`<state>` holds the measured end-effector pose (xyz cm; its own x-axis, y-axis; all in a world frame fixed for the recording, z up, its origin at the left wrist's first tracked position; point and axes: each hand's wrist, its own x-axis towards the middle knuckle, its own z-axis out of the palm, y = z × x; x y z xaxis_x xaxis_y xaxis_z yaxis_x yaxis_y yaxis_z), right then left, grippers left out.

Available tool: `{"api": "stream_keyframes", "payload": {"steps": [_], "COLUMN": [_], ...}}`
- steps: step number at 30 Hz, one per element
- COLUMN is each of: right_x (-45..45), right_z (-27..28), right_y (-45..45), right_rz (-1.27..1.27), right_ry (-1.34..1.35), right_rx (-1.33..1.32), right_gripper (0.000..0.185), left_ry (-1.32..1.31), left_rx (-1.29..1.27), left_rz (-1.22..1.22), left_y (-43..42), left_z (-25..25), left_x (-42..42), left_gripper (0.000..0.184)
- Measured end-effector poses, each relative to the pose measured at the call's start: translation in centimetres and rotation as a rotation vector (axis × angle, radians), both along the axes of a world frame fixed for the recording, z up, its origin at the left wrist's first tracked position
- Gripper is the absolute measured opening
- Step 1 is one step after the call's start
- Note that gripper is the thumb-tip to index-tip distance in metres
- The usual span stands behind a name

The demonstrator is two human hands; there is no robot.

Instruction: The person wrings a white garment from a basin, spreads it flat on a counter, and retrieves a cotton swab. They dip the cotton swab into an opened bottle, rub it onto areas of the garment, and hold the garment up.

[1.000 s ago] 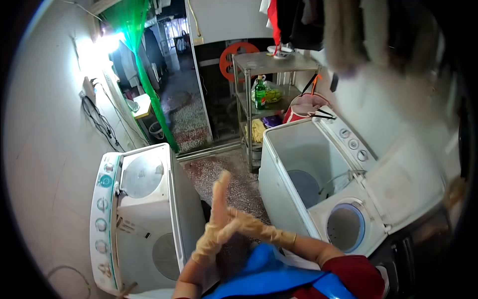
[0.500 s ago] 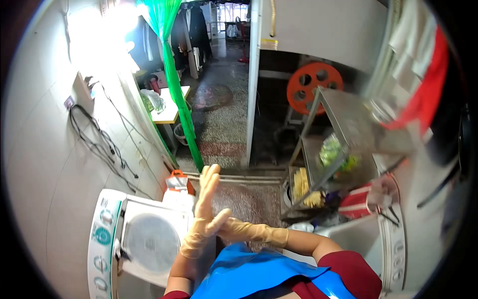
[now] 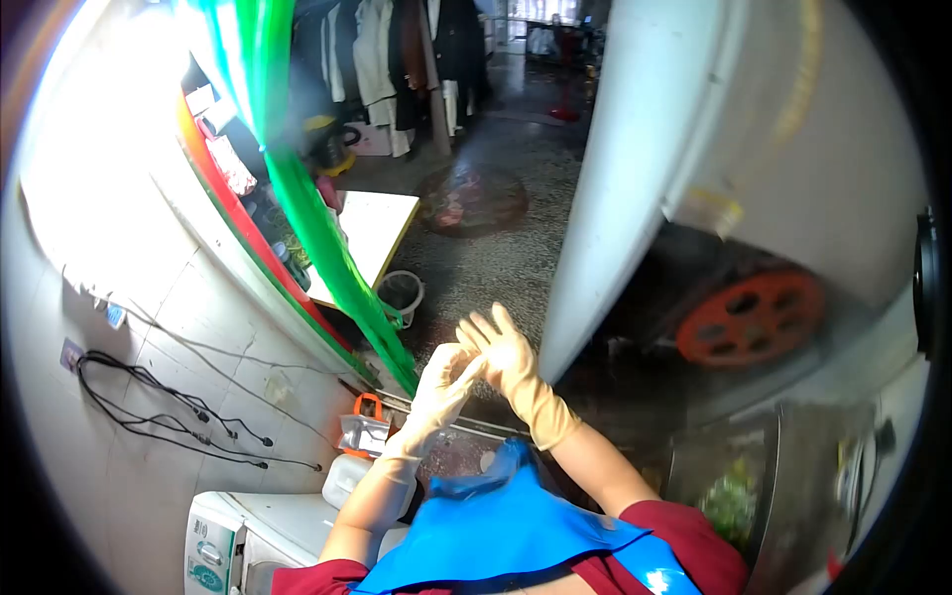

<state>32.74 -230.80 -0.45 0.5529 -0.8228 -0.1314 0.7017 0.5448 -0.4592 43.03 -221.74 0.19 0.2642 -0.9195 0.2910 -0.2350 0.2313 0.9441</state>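
Note:
Pale yellow rubber gloves cover both of my hands, with cuffs reaching past the wrists. My left hand (image 3: 439, 385) is closed, its fingers curled against the thumb side of the right glove (image 3: 551, 416) and gripping it. My right hand (image 3: 508, 359) is raised with its fingers spread apart and holds nothing. Both hands meet in front of my chest, above the blue apron (image 3: 496, 531). Exactly which bit of the glove is pinched is partly hidden by the fingers.
A white washing machine (image 3: 213, 545) stands at lower left, beside a plastic jug (image 3: 347, 481) and an orange-handled bag (image 3: 365, 434). A green curtain (image 3: 317, 238) hangs by the doorway. Beyond are a table (image 3: 382, 223), a bucket (image 3: 402, 293) and hanging clothes (image 3: 377, 59). A metal shelf (image 3: 808, 486) is at right.
My view has swung forward and right. The left hand went from stretched fingers to curled ones at the right glove, while the right hand rose and opened its fingers.

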Motion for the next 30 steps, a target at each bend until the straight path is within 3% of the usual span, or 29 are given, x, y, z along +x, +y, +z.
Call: {"api": "stream_keyframes", "payload": {"steps": [1, 4, 5, 7, 9, 11, 15, 17, 19, 20, 22, 24, 26, 27, 28, 29, 30], "right_x": [2.8, 7.9, 9.4, 11.0, 12.5, 13.9, 16.7, 17.5, 18.3, 16.7, 14.7, 13.7, 13.0, 13.2, 13.1, 13.2, 13.0], "right_z": [-0.1, 2.1, 1.7, 1.8, 0.3, -0.9, -6.5, -9.2, -8.1, -7.4, -5.7, -8.4, -9.0, -8.2, -7.5, -6.3, -3.9], "right_y": [-3.5, -12.6, -15.9, -22.1, -28.6, -35.4, -50.8, -58.3, -65.0, -67.4, -72.2, -79.2, -86.2, -89.3, -92.7, -95.9, -99.1], "right_rz": [0.002, 0.117, 0.11, 0.145, 0.131, 0.067, -0.174, -0.25, -0.335, -0.366, -0.38, -0.352, -0.322, -0.38, -0.398, -0.426, -0.446], "right_ry": [0.011, -0.258, -0.256, -0.276, -0.287, -0.282, -0.207, -0.236, 0.077, 0.266, 0.386, 0.277, 0.254, 0.058, -0.044, -0.148, -0.091], "right_rx": [-0.024, 0.212, 0.21, 0.17, 0.144, 0.091, -0.04, -0.226, -0.139, -0.717, -0.929, -0.514, -0.467, -0.214, -0.087, 0.039, 0.095], "right_gripper": [0.079, 0.084, 0.089, 0.091, 0.092, 0.093, 0.05, 0.036, 0.039, 0.042, 0.048, 0.049, 0.046, 0.041, 0.038, 0.035, 0.04], "left_ry": [-0.035, 0.175, 0.248, 0.491, 0.417, 0.515, 0.141, 0.235, 0.428, 0.464, 0.412, 0.261, 0.207, 0.162, 0.189, 0.182, -0.059], "left_rx": [-0.041, 0.219, 0.117, 0.075, 0.174, 0.277, 0.372, 0.493, 0.573, 0.551, 0.6, 0.573, 0.547, 0.523, 0.738, 0.736, 0.614], "left_rz": [0.03, 0.242, 0.187, 0.323, 0.229, 0.041, -0.095, -0.223, -0.41, -0.546, -0.609, -0.836, -0.92, -0.989, -1.003, -1.001, -0.967], "left_y": [-3.0, -11.7, -15.3, -21.5, -27.3, -32.8, -48.8, -56.3, -63.1, -67.2, -73.3, -80.8, -86.4, -89.7, -93.9, -98.1, -101.9], "left_z": [-0.9, 1.2, 0.2, 0.5, 0.3, 3.4, -2.7, -3.5, -2.5, -5.8, -4.5, -7.3, -7.0, -7.0, -7.1, -6.1, -4.9], "left_x": [1.4, 5.3, 7.2, 8.6, 10.2, 9.7, 14.8, 17.1, 17.0, 17.7, 17.2, 17.2, 15.8, 15.2, 14.9, 15.2, 15.7], "left_gripper": [0.021, 0.022, 0.025, 0.027, 0.026, 0.031, 0.047, 0.04, 0.029, 0.023, 0.022, 0.022, 0.023, 0.023, 0.026, 0.026, 0.027]}}
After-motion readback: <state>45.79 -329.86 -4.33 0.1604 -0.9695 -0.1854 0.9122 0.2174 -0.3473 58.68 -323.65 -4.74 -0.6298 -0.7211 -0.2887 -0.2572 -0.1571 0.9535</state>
